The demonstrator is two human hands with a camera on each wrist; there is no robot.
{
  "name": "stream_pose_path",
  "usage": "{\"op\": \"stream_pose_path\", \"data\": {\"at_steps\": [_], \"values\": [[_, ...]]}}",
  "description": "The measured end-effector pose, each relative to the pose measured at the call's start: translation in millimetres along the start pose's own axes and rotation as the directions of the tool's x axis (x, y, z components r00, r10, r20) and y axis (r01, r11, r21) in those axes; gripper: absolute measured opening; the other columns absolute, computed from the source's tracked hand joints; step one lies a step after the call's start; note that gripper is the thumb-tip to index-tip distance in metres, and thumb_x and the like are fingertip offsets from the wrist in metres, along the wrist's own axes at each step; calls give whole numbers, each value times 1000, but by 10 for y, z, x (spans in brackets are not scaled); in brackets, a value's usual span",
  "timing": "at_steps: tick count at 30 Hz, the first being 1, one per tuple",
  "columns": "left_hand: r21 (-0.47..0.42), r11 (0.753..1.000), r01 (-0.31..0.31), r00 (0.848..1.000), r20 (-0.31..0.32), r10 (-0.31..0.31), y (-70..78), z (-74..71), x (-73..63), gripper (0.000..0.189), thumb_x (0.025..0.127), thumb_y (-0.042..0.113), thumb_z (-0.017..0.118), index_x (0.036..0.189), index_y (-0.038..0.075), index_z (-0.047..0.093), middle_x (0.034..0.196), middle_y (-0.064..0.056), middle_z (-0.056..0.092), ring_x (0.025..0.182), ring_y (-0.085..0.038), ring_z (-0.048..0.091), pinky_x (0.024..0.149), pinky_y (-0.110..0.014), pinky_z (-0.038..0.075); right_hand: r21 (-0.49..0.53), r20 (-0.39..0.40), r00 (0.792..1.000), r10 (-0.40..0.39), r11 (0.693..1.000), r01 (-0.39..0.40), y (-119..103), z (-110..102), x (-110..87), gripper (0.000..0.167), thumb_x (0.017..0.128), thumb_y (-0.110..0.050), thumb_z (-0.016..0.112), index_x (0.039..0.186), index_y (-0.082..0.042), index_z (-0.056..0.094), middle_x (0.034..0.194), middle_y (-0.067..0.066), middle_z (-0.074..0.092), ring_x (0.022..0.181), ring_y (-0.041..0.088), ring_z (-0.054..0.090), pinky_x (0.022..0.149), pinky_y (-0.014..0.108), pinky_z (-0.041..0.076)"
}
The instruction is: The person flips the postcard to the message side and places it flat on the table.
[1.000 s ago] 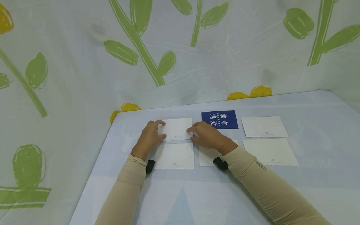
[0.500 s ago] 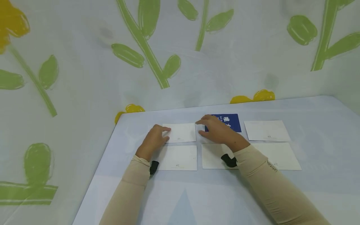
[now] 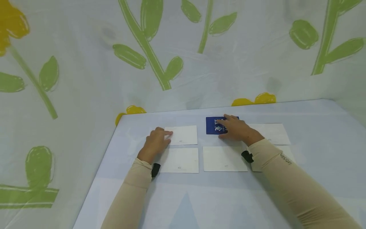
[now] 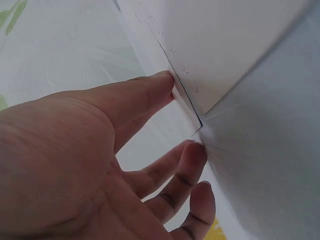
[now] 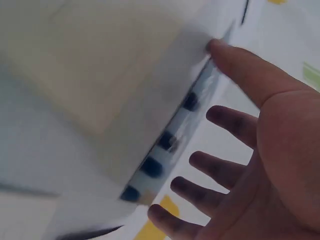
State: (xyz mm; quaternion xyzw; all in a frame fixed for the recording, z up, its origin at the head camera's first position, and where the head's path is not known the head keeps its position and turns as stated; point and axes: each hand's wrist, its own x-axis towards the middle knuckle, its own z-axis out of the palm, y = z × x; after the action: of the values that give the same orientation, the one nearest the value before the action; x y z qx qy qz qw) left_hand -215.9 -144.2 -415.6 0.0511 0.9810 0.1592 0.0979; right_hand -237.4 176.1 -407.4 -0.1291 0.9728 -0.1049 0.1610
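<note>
My left hand [image 3: 154,144] rests at the left edge of a white card [image 3: 183,135] in the back row, its thumb and index finger spread apart. In the left wrist view the thumb [image 4: 155,90] touches the card's edge, other fingers loosely bent beside the corner. My right hand [image 3: 240,131] lies over a dark blue card [image 3: 213,125] with white characters, covering its right part. In the right wrist view, which is blurred, the thumb [image 5: 240,65] meets a card edge and the other fingers spread apart. Neither hand encloses a card.
In the front row lie a left white card [image 3: 180,160], a middle white card [image 3: 224,159] and a right one [image 3: 286,152], partly under the right forearm. Another white card [image 3: 273,132] sits at back right. A patterned curtain [image 3: 94,63] hangs behind the table [image 3: 160,203].
My right hand has left the right edge of the back left white card and moved right onto the blue card. The left hand stays by the white card's left edge.
</note>
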Motion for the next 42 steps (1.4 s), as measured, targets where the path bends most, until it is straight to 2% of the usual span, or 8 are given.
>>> {"op": "stream_pose_path", "data": {"at_steps": [3,8,15,28,32,35,39,42], "values": [[-3,1000,6,1000,11,-6,-13,-1,-18,43,97,23,66,140,25,60,149,-19,47,134,-41,46,106,-57,43,10,57,998,25,1000,-25,66,13,45,75,93,-41,69,156,-20,35,164,24,20,148,50,24,112,70,28],[-5,1000,6,1000,9,-6,-25,0,-34,44,98,24,65,141,25,59,150,-18,45,134,-41,46,104,-57,45,0,69,997,16,1000,-16,105,32,101,74,93,-45,68,155,-21,38,162,22,27,147,49,27,113,70,27],[35,999,4,1000,24,-5,47,-17,19,42,98,22,65,139,25,60,148,-18,49,132,-42,48,103,-58,45,-47,-15,999,-40,998,39,169,61,45,67,93,-46,67,150,-16,47,155,21,42,140,46,39,109,70,33],[46,998,38,999,31,-40,136,-82,-48,41,97,20,66,138,22,62,146,-18,51,132,-40,51,104,-59,46,-100,-116,977,-178,981,167,142,91,6,51,97,-42,64,135,-7,63,135,16,64,127,36,59,108,53,46],[54,999,-1,1000,31,-1,152,-99,16,44,95,18,69,137,17,61,143,-20,50,129,-39,53,104,-59,45,-87,-123,972,-201,978,191,137,84,-41,43,98,-39,63,129,-10,67,129,12,69,122,33,63,105,51,48],[66,996,-56,998,-17,58,220,-103,41,47,93,18,72,138,17,59,142,-19,50,127,-38,54,103,-58,45,-69,-131,965,-227,973,220,121,53,-101,38,98,-37,62,126,-11,69,123,11,72,116,31,67,101,50,51],[95,982,-161,984,-57,167,442,-72,53,51,91,21,74,139,20,58,142,-14,54,128,-34,55,101,-57,47,-67,-148,951,-271,962,264,72,10,-181,35,98,-35,63,122,-11,72,115,10,75,107,28,70,96,47,55],[106,963,-246,968,-29,250,630,-37,60,53,90,23,76,140,21,57,141,-10,58,129,-31,56,100,-55,48,-66,-154,941,-301,954,294,36,-6,-227,34,98,-35,63,120,-11,73,111,8,76,102,26,71,94,45,56]]}}
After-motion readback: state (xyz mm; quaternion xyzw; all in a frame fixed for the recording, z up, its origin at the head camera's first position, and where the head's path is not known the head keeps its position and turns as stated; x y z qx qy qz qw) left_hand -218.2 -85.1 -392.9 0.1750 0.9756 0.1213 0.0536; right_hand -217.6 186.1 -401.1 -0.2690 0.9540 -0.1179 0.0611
